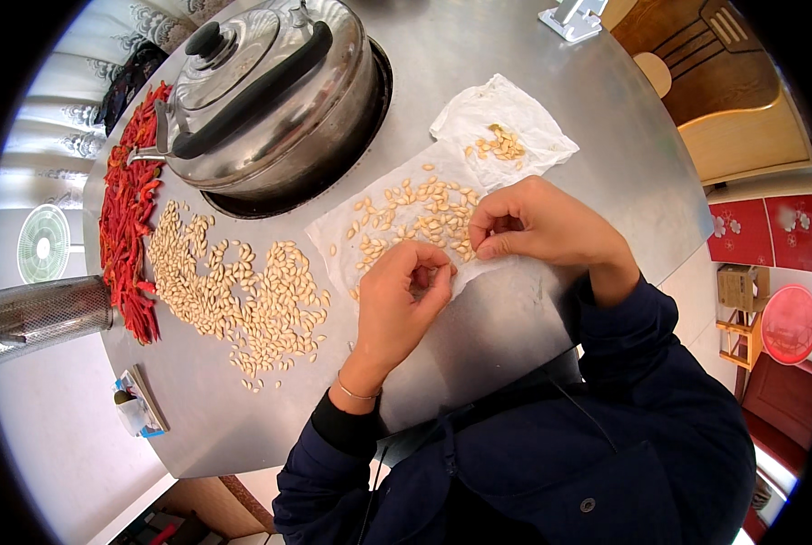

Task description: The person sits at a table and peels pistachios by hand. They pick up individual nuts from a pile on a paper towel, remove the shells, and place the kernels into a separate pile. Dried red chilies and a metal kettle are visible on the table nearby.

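Pale pumpkin seeds lie scattered over a sheet of white tissue paper on the metal table. My left hand is over the paper's near edge, thumb and fingers pinched together. Whatever sits in that pinch is too small to make out. To its right, my right hand rests at the paper's right side, its thumb and forefinger closed beside the seeds. Its fingertips hide anything held there. Beyond it, a second crumpled tissue bears a small pile of yellowish seeds or husks.
A big lidded steel kettle sits on a dark round base at the back left. Left of the paper spreads a larger heap of pumpkin seeds, bordered by dried red chillies. A white stand is at the far edge.
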A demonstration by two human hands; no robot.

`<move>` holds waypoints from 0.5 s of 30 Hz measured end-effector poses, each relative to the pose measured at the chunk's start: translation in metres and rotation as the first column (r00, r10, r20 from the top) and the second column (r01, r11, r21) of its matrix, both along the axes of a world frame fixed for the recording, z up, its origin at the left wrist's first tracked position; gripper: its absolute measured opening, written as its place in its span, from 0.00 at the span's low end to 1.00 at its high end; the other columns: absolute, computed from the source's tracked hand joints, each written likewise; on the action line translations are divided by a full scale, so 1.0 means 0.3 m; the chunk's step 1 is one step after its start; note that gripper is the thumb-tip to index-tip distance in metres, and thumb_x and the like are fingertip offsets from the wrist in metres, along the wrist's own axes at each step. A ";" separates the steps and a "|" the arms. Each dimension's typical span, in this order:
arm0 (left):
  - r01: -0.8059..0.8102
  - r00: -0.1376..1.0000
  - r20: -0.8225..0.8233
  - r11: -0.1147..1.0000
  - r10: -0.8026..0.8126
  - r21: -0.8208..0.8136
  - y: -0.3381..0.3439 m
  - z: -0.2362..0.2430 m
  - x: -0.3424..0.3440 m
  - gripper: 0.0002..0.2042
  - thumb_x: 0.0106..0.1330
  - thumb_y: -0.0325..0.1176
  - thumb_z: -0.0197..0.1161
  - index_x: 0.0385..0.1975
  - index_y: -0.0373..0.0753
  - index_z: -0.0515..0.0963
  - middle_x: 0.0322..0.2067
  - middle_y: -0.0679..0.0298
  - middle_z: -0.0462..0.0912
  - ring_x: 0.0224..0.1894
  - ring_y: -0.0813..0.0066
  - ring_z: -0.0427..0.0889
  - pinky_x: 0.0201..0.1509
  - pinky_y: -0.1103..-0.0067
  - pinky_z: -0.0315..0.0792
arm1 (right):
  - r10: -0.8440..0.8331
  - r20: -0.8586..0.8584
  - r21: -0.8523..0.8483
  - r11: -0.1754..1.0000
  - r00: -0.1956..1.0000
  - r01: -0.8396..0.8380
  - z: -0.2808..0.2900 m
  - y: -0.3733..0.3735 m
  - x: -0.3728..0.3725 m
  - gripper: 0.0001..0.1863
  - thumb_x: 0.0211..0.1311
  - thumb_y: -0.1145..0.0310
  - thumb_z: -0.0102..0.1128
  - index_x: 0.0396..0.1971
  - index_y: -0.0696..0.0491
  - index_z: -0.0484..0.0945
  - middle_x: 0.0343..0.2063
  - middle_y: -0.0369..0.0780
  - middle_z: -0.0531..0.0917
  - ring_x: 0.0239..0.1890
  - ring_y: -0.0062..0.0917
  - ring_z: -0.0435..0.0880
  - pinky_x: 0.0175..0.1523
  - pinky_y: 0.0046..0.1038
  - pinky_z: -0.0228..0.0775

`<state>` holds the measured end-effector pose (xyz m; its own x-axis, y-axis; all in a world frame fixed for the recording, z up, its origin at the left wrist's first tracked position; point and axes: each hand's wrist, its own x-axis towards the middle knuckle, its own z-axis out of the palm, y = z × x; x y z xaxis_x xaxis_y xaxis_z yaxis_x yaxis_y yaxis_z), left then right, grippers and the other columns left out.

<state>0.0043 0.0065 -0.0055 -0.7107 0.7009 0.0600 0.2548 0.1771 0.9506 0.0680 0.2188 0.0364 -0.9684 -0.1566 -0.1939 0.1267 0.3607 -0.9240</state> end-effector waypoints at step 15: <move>0.060 0.971 -0.227 0.997 -0.069 -0.048 -0.007 0.016 -0.017 0.06 0.55 0.24 0.66 0.32 0.38 0.82 0.22 0.61 0.77 0.24 0.68 0.75 0.28 0.78 0.69 | 0.067 0.017 0.137 0.988 0.998 -0.069 -0.017 -0.039 -0.009 0.06 0.53 0.74 0.63 0.31 0.57 0.78 0.24 0.41 0.80 0.28 0.28 0.78 0.37 0.27 0.69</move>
